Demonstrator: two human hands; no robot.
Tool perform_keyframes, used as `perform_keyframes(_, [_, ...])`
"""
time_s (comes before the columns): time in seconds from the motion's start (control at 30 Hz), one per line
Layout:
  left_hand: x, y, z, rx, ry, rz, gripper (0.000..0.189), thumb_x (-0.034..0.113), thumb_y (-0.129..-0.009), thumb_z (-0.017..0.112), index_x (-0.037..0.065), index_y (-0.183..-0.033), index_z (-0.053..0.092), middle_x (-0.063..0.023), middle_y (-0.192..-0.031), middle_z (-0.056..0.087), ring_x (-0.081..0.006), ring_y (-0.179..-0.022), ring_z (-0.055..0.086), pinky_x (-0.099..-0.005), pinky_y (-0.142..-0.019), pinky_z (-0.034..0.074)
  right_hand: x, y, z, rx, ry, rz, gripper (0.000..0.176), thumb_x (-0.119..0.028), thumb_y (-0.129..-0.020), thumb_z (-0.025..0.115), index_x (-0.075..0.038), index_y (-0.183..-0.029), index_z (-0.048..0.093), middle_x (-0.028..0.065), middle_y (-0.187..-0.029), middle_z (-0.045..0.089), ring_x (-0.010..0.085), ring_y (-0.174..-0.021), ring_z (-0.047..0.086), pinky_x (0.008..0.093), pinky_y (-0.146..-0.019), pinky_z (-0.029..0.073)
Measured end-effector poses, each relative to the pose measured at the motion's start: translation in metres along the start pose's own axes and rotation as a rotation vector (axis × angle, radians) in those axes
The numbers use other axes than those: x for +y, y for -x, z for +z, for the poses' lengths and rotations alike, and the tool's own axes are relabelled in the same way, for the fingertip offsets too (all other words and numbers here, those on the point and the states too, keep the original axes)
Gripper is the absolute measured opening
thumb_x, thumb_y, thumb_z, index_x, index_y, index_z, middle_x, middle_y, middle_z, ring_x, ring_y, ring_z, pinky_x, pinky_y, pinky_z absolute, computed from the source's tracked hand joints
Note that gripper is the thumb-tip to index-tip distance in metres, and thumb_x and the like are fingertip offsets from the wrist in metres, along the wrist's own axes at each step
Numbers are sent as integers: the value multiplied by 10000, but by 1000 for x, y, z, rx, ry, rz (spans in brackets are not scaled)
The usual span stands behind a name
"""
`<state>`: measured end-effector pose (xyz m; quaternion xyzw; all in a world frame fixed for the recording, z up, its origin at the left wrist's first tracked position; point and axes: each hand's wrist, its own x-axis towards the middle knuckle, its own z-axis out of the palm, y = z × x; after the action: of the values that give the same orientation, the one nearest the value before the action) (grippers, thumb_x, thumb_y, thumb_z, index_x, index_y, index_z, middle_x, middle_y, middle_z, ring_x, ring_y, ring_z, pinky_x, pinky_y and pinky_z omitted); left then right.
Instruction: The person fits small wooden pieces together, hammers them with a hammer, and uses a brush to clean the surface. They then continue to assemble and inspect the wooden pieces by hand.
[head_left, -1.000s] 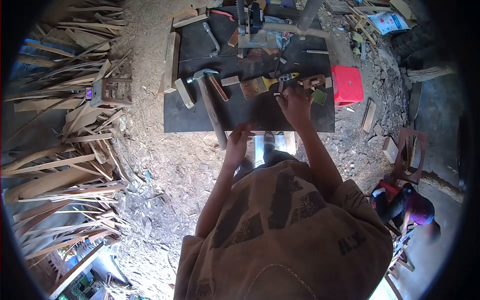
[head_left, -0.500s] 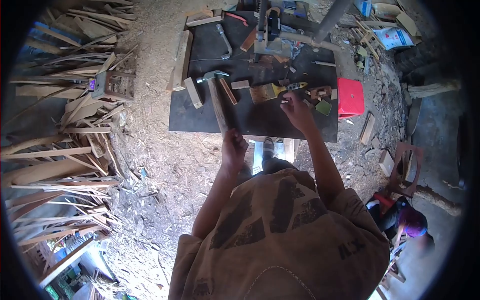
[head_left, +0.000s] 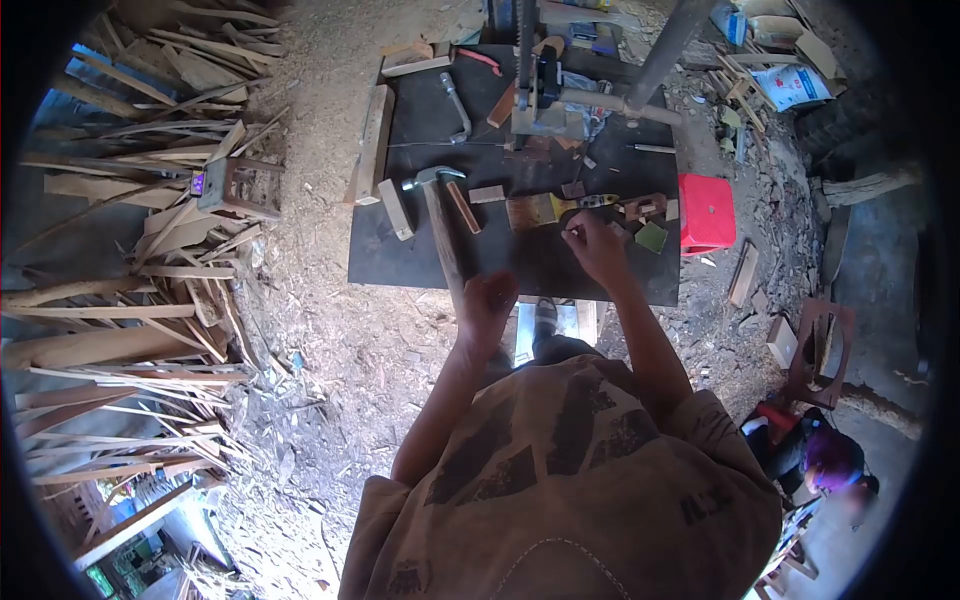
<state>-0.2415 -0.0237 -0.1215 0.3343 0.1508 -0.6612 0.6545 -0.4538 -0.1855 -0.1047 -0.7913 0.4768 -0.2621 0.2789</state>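
Observation:
My left hand point(head_left: 487, 308) is curled closed beside the lower end of a claw hammer's wooden handle; its fingers are blurred, and what they hold, if anything, is hidden. The claw hammer point(head_left: 440, 225) lies on the dark table point(head_left: 400, 262) with its metal head away from me. Over the table's right part, my right hand point(head_left: 597, 248) pinches thumb and fingers together, too small a spot to name what is in them. Just beyond it lie a paintbrush point(head_left: 535, 210) with a yellow band and a green square piece point(head_left: 651, 237). A narrow wood strip point(head_left: 463, 207) rests right of the hammer.
Wood blocks point(head_left: 396, 210) and a socket wrench point(head_left: 457, 107) lie on the table's left side. A machine point(head_left: 540, 85) stands at the back. A red plastic stool point(head_left: 706, 213) is at the right edge. Scrap wood point(head_left: 120, 312) is heaped at left. Another person point(head_left: 832, 458) sits lower right.
The view has shifted, so the table appears lower. My left hand has moved slightly forward and right past the hammer's handle end. My right hand stays pinched, a little nearer the brush.

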Motion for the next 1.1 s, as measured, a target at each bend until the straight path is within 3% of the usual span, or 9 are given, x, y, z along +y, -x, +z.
perform_keyframes(0.1, [-9,-9,1,-72,-4,-42,393,284,-1074,493,-62,-1223,607,-216,-1205,667,-341,-1205,628,-466,-1159,467,-11,1,-7,22,179,103,252,-207,-939,751,-138,-1119,589,75,-872,724,297,-806,737,422,-682,540])
perform_keyframes(0.3, [-19,-13,10,-87,-11,-70,391,289,-1068,512,-59,-1216,612,-204,-1189,674,-333,-1193,636,-460,-1167,463,18,0,2,0,153,95,230,-230,-962,708,-129,-1105,558,111,-857,718,357,-843,724,494,-691,534])
perform_keyframes(0.47, [-20,-13,9,-73,0,-67,382,272,-1076,501,-57,-1246,594,-207,-1233,656,-324,-1216,622,-451,-1170,463,22,-2,3,-9,118,83,207,-215,-959,721,-120,-1076,579,115,-880,727,337,-841,729,465,-697,546])
perform_keyframes(0.63, [-30,-24,3,-177,-373,122,375,252,-1084,481,-65,-1260,579,-196,-1225,665,-308,-1220,628,-446,-1171,459,-19,1,-14,-133,-393,18,253,-235,-940,777,-93,-1096,637,94,-868,707,233,-772,699,379,-687,533])
perform_keyframes(0.73, [-41,-24,13,-195,-910,368,298,248,-1065,515,-22,-1158,602,-140,-1099,677,-264,-1068,656,-400,-1039,514,-52,1,-40,-409,-549,53,277,-234,-925,795,-67,-1107,669,77,-847,666,180,-725,640,337,-677,504])
perform_keyframes(0.77, [-40,-22,20,-192,-1163,481,265,247,-1056,531,0,-1108,614,-114,-1038,680,-243,-993,667,-378,-974,541,-49,2,-40,-364,-476,52,295,-236,-913,801,-70,-1116,665,81,-844,669,188,-729,652,343,-679,510])
perform_keyframes(0.87, [-40,-37,16,-49,-17,20,172,233,-1019,576,86,-930,571,-21,-820,550,-163,-724,525,-304,-710,464,-30,3,-37,-196,-169,20,358,-239,-876,814,-82,-1149,646,93,-841,681,225,-750,688,371,-688,531])
perform_keyframes(0.97, [-29,-7,44,-56,7,-56,188,216,-1000,587,132,-853,505,6,-738,381,-140,-644,343,-298,-611,330,-11,6,-36,-16,198,-23,401,-240,-856,811,-92,-1172,612,102,-859,699,293,-799,713,417,-709,551])
perform_keyframes(1.1, [-27,1,34,-23,-9,-55,190,217,-1004,586,124,-857,508,8,-753,380,-145,-659,353,-308,-621,343,1,2,-31,-2,328,22,363,-235,-868,796,-92,-1118,575,95,-888,707,349,-847,716,473,-730,554])
